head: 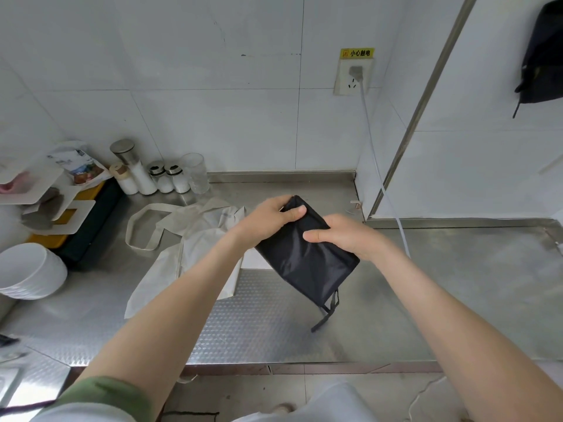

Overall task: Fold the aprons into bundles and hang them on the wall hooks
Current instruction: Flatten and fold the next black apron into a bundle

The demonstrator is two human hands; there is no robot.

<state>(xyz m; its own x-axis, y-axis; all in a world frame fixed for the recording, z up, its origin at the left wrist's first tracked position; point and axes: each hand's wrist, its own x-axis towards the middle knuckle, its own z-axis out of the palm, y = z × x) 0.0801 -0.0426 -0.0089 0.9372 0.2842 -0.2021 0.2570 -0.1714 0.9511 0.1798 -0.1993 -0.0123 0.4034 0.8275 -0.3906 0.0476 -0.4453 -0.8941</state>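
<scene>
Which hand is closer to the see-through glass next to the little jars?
Left. The left hand grips the far corner of the black apron, just right of the glass. The right hand holds it farther right.

hanging dark bundle (540, 56) cut by right edge; left hand (269, 219) fingers hidden behind black apron (304, 260)

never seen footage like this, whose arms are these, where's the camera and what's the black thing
There is no machine here: one camera, worn on a person's head, looks down at their bare arms. The left hand and right hand each have a grip on a folded black apron, held above a steel counter, its strap hanging down. A white apron lies unfolded on the counter, with stacked white bowls and seasoning jars farther left. Another dark bundle hangs on the wall, upper right.
</scene>
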